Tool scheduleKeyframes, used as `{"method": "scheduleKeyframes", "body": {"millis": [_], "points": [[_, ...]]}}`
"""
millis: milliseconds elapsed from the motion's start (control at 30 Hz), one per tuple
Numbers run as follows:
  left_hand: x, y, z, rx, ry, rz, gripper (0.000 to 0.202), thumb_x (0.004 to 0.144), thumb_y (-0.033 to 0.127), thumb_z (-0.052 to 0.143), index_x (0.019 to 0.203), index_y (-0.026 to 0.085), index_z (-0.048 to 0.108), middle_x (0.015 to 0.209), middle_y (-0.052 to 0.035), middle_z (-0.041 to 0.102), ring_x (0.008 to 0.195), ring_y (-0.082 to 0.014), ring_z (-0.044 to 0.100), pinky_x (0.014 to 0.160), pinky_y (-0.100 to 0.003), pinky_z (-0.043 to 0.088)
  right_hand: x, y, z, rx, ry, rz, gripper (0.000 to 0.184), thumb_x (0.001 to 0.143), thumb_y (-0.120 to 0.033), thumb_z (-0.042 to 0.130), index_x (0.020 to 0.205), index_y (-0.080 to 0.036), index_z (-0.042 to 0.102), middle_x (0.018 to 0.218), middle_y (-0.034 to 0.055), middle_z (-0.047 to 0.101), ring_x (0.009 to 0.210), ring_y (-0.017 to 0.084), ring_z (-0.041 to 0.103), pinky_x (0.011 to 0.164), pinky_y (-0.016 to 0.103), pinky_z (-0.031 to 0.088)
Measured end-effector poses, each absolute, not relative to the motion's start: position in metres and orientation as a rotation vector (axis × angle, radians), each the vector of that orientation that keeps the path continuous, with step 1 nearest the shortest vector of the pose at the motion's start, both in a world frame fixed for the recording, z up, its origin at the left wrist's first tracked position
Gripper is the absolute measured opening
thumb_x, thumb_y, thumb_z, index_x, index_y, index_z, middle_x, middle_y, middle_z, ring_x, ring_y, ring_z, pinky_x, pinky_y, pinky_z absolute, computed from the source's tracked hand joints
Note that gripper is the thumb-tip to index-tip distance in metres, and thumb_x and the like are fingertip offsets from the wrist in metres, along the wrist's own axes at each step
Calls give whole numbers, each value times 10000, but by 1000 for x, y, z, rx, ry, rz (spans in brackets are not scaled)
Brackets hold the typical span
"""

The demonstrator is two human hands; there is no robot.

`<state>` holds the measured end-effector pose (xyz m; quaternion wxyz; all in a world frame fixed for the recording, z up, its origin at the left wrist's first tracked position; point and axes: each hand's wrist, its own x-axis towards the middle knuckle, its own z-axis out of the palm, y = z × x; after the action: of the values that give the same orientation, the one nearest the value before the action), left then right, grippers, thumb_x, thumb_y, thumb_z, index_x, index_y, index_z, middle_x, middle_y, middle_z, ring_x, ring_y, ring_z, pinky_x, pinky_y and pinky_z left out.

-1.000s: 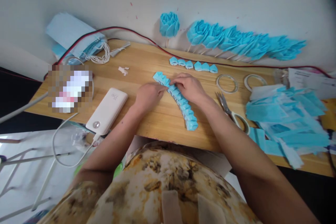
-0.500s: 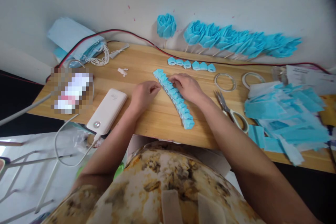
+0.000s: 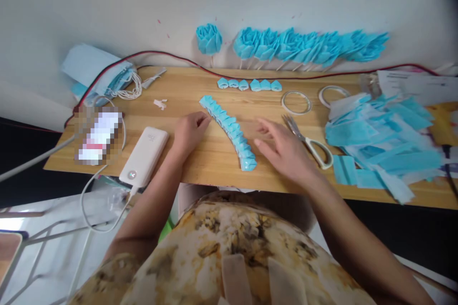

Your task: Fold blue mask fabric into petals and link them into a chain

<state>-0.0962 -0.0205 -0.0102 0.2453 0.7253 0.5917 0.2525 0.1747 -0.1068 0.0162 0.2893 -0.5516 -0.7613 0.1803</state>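
A curved row of folded blue fabric pieces lies slantwise on the table between my hands. My left hand rests just left of it, fingers curled in and thumb against the index finger. Whatever may be inside that curl is hidden. To the right of the row, apart from it, my right hand hovers with its fingers spread and slightly blurred, holding nothing. Behind the row are several small folded blue pieces in a line. White-handled scissors lie just beyond my right hand.
Blue flowers on sticks lean along the wall. Cut blue strips are heaped at the right, near two tape rolls. At the left are a power bank, a phone and stacked face masks. A cable runs behind.
My right hand has let go of the blue row and drawn back to the right, fingers opening. My left hand stays beside the row. The camera view has shifted slightly.
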Motion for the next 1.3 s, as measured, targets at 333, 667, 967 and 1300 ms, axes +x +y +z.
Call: {"method": "scheduleKeyframes", "body": {"millis": [333, 667, 967, 1300], "points": [[-74, -26, 11, 2207, 1490, 618, 229, 975, 276, 556, 959, 196, 770, 918, -66, 761, 816, -186, 640, 756, -290, 453, 145, -153, -25, -1520, -2159, 317, 721, 947, -245, 626, 1621, -221, 369, 1509, 204, 628, 1399, 409, 590, 1166, 655, 482], [-83, -62, 3, 1425, 1287, 871, 282, 855, 435, 726, 846, 161, 795, 749, -26, 690, 731, -157, 581, 706, -267, 444, 200, -155, 0, -1423, -2162, 346, 498, 1015, -282, 597, 1508, -239, 545, 1478, 143, 672, 1364, 333, 641, 1118, 564, 557], [-76, -76, 6, 669, 1080, 1074, 258, 811, 250, 779, 1043, 136, 786, 1147, -129, 782, 923, -197, 749, 918, -348, 590, 218, -113, 3, -1522, -2050, 226, 353, 1030, -254, 529, 1329, -233, 715, 1308, 129, 762, 1235, 322, 710, 1055, 542, 578], [-78, -82, 23, 287, 1022, 958, 378, 975, 166, 536, 1343, 109, 601, 1489, -227, 630, 1227, -292, 724, 1195, -486, 491, 162, 9, 0, -1476, -2223, 571, 297, 1025, -250, 542, 1168, -235, 802, 1262, 89, 801, 1169, 290, 722, 993, 433, 532]]}}
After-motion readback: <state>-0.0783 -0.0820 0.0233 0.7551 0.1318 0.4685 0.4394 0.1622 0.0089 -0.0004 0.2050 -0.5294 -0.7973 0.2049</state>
